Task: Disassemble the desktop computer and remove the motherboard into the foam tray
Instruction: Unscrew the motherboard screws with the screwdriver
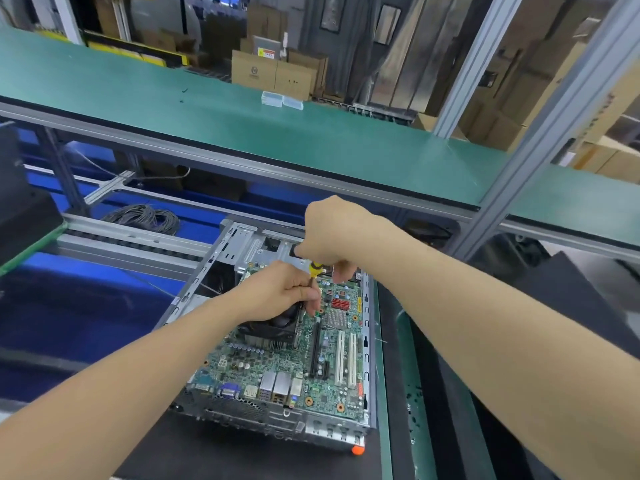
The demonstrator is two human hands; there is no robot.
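Note:
An open metal computer case [221, 261] lies on a black mat, with the green motherboard [304, 362] still inside it. A black CPU fan [273, 327] sits on the board's left part. My right hand [332, 233] grips the yellow handle of a screwdriver [314, 270] from above, over the board's far end. My left hand [280, 292] pinches the screwdriver's shaft just below the handle, above the fan. The tip is hidden behind my left fingers. No foam tray is in view.
A green shelf [242, 119] on aluminium posts [554, 133] spans above the bench. Two small clear boxes [282, 100] sit on it. A coil of grey cable [145, 218] lies behind the case. Black mats [571, 306] lie to the right, a dark object [24, 216] at left.

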